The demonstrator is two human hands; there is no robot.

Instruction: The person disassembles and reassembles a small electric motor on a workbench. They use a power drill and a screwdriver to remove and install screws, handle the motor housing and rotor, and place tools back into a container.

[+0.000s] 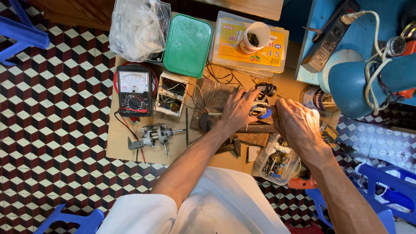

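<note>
My left hand point(236, 110) grips a small black and silver mechanical part point(262, 99) with a blue piece at its lower end, held above a low wooden work board point(121, 134). My right hand point(297, 123) is closed beside it on the right, its fingers touching the same part; what it holds is hidden behind the knuckles. A thin metal shaft runs left from under my left palm.
On the board lie a black analogue multimeter point(134, 91), a small box of wired circuits point(172, 94), a motor shaft assembly point(156, 135) and a hammer point(236, 145). Behind stand a green lid point(187, 45), a clear parts box point(251, 47), a blue lamp point(359, 80) and a power strip point(331, 37).
</note>
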